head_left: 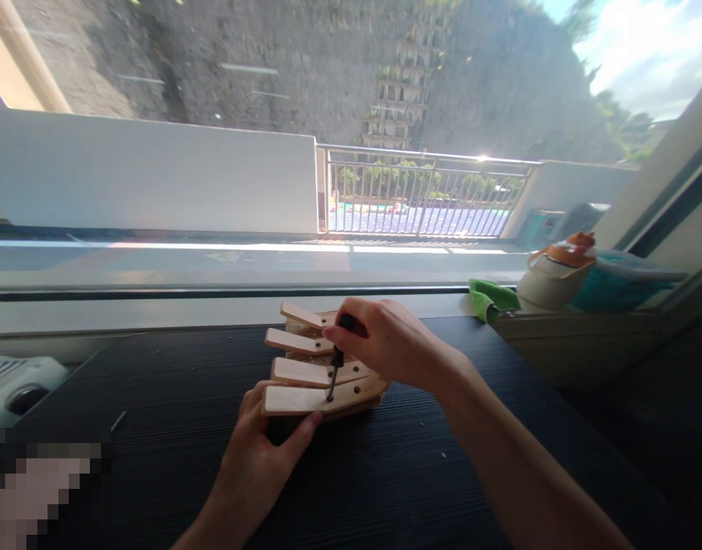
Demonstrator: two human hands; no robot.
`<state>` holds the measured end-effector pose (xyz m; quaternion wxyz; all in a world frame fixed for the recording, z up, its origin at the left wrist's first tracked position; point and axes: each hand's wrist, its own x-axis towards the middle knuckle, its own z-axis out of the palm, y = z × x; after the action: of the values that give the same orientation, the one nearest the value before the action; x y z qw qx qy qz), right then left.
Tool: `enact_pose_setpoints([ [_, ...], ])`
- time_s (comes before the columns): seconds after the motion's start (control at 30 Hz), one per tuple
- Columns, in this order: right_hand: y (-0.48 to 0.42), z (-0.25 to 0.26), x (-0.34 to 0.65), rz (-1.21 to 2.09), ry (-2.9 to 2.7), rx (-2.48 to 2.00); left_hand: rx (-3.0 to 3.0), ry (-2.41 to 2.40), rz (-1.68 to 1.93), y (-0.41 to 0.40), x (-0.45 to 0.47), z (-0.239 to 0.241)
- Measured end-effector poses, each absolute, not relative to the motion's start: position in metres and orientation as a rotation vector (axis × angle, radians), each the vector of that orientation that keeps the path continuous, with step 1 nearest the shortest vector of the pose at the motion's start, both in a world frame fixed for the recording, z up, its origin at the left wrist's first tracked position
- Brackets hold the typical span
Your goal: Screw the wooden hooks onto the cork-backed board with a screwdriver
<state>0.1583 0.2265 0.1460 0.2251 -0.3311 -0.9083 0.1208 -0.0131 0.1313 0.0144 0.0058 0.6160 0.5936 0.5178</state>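
A wooden piece with several flat, pale finger-like slats (296, 400) lies on the dark table, its slats pointing left. Dark screw holes or screw heads dot the slats. My right hand (379, 336) grips a screwdriver (338, 356) by its black handle. The metal shaft slants down, and its tip meets a dark spot on the nearest slat. My left hand (270, 447) holds the near left end of the wooden piece, thumb along the front edge and fingers behind the slats. The far right part of the piece is hidden behind my right hand.
The black wood-grain table (173, 412) stands against a window sill. At the back right are a green cloth (491, 299), a cream kettle-shaped container (551, 281) and a teal bag (619, 283). A white appliance (27, 386) sits at the left. A thin metal piece (118, 420) lies on the left.
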Motion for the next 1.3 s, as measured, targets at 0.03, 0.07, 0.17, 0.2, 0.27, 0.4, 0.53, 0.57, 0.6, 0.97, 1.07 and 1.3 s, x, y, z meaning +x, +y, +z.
enact_pose_setpoints([
  [0.03,0.227,0.146,0.158,0.324,-2.503,-0.93,1.931,1.859,1.62,0.131,-0.013,0.015],
  [0.07,0.226,0.147,0.158,0.317,-2.502,-0.945,1.932,1.859,1.622,0.131,-0.013,0.015],
  [0.17,0.221,0.15,0.159,0.311,-2.515,-0.935,1.915,1.868,1.629,0.131,-0.012,0.017],
  [0.2,0.219,0.152,0.159,0.312,-2.528,-0.912,1.909,1.869,1.629,0.131,-0.012,0.018],
  [0.27,0.215,0.155,0.161,0.319,-2.553,-0.849,1.906,1.867,1.624,0.131,-0.012,0.018],
  [0.4,0.212,0.158,0.164,0.372,-2.597,-0.687,1.904,1.872,1.621,0.132,-0.012,0.018],
  [0.53,0.218,0.156,0.163,0.423,-2.584,-0.658,1.874,1.886,1.612,0.131,-0.012,0.019],
  [0.57,0.22,0.154,0.163,0.428,-2.567,-0.688,1.867,1.883,1.609,0.131,-0.011,0.019],
  [0.6,0.222,0.152,0.162,0.427,-2.552,-0.725,1.861,1.88,1.607,0.13,-0.011,0.02],
  [0.97,0.22,0.151,0.161,0.335,-2.526,-0.863,1.789,1.901,1.59,0.132,-0.011,0.018],
  [1.07,0.217,0.155,0.164,0.351,-2.54,-0.774,1.786,1.901,1.58,0.131,-0.012,0.017],
  [1.3,0.22,0.155,0.164,0.395,-2.555,-0.818,1.82,1.902,1.599,0.131,-0.01,0.021],
])
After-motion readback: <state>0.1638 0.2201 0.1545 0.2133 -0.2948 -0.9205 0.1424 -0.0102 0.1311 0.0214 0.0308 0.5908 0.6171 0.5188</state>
